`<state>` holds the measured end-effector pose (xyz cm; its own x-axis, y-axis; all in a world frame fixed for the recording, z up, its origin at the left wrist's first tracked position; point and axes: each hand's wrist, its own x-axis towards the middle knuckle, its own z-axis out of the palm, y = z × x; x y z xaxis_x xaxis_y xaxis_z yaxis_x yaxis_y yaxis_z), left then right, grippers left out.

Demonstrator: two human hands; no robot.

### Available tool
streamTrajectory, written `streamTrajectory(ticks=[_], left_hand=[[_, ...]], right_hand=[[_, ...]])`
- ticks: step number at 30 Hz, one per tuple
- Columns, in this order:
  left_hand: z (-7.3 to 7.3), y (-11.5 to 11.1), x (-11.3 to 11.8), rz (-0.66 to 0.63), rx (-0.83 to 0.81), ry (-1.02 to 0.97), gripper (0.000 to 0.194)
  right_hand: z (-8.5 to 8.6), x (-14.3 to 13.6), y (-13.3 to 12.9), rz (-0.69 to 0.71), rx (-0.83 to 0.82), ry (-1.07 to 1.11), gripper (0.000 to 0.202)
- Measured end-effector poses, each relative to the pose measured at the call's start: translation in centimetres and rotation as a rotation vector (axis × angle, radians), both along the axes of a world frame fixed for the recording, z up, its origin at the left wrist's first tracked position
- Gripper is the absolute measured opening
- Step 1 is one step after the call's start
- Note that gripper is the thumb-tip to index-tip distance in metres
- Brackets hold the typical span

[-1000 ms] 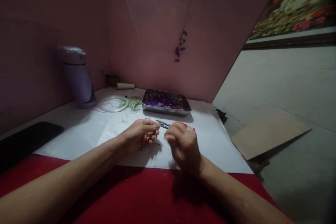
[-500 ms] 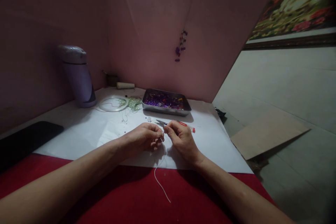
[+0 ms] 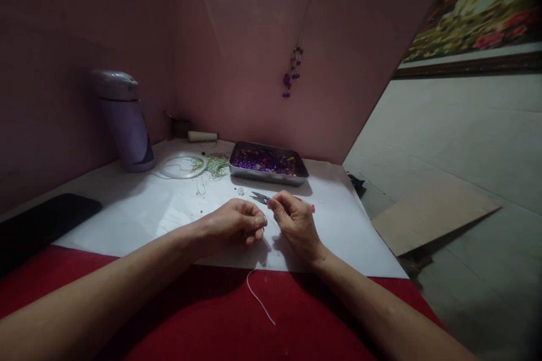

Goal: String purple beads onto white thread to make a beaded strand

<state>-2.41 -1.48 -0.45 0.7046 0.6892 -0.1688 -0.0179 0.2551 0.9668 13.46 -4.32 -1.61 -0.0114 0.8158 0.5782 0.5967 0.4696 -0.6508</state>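
Note:
Between the thumb and fingers of my left hand (image 3: 243,223) is pinched a thin white cord (image 3: 257,295), whose loose end trails over the red cloth. My right hand (image 3: 292,223) is closed just to the right, its thumb and forefinger pressed together; whatever they hold is too small to make out. Small scissors (image 3: 259,197) with dark blades lie beyond the fingertips, partly hidden by my right hand. A red-tipped tool (image 3: 312,208) shows behind my right knuckles. Farther back stands a metal tray (image 3: 269,177) of purple beads.
A purple bottle (image 3: 129,130) stands at the left, near a coil of clear line (image 3: 163,168) and green threads (image 3: 215,165). A black object (image 3: 46,220) lies at the left edge. A bead strand (image 3: 292,73) hangs on the pink panel.
My right fingers have drawn slightly away from my left fingertips, widening the gap. The cord below my left hand has shifted slightly left.

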Motion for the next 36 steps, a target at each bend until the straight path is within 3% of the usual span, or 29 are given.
streamTrajectory(ticks=[8,13,18,24,27,31,36], left_hand=[[0.2,0.0,0.1,0.019,0.029,0.039,0.018],[0.4,0.2,0.2,0.263,0.151,0.122,0.018],[0.6,0.1,0.2,0.360,0.219,0.102,0.020],[0.9,-0.4,0.5,0.357,0.275,0.103,0.013],[1.0,-0.4,0.5,0.335,0.296,0.129,0.010],[0.8,-0.2,0.3,0.266,0.301,0.116,0.017],[0.6,-0.1,0.1,0.178,0.311,0.069,0.021]], right_hand=[[-0.2,0.3,0.3,-0.136,0.015,-0.109,0.019],[0.6,-0.6,-0.5,-0.121,0.124,0.073,0.018],[0.3,-2.4,-1.8,0.048,-0.231,0.417,0.026],[-0.1,-2.7,-1.6,0.243,-0.558,0.609,0.068],[0.5,-2.3,-1.4,0.294,-0.541,0.583,0.059],[1.0,-1.2,-1.1,0.244,-0.334,0.359,0.032],[1.3,0.5,-0.4,0.284,-0.190,-0.091,0.044]])
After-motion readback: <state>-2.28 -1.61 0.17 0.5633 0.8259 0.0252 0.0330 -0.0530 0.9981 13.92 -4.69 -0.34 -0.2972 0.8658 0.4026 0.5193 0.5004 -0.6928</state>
